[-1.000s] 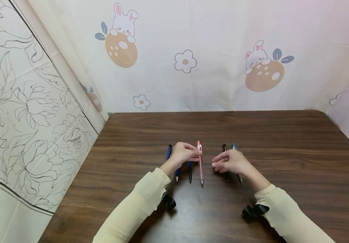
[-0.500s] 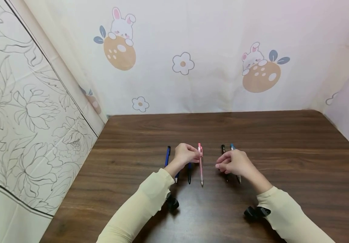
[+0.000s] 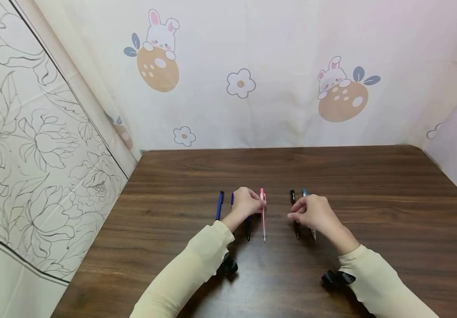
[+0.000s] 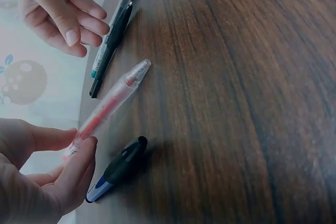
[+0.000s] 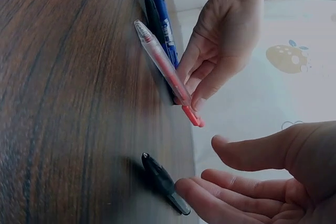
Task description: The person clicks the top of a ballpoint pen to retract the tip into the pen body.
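Observation:
In the head view my left hand (image 3: 246, 203) pinches a pink pen (image 3: 263, 226) between thumb and fingers near its top end. The left wrist view shows that grip too, with the clear tip of the pink pen (image 4: 113, 100) pointing away from the hand. My right hand (image 3: 312, 212) hovers by a black pen (image 3: 293, 197) and a pen with a light-blue top (image 3: 305, 192). Its thumb and fingers stand apart around nothing in the right wrist view, where the black pen (image 5: 160, 179) lies beside the fingertips. Below my left hand is a blue pen with a black tip (image 3: 249, 230).
Another blue pen (image 3: 219, 206) lies left of my left hand. One more blue pen (image 3: 232, 199) is mostly hidden behind that hand. The pens are on a dark wooden table (image 3: 371, 198). A patterned curtain (image 3: 276, 79) hangs along the table's back edge.
Both hands have shifted slightly right. The pink pen has moved a little right in my left hand's pinch, while my right hand has drawn farther from it, over the black pen.

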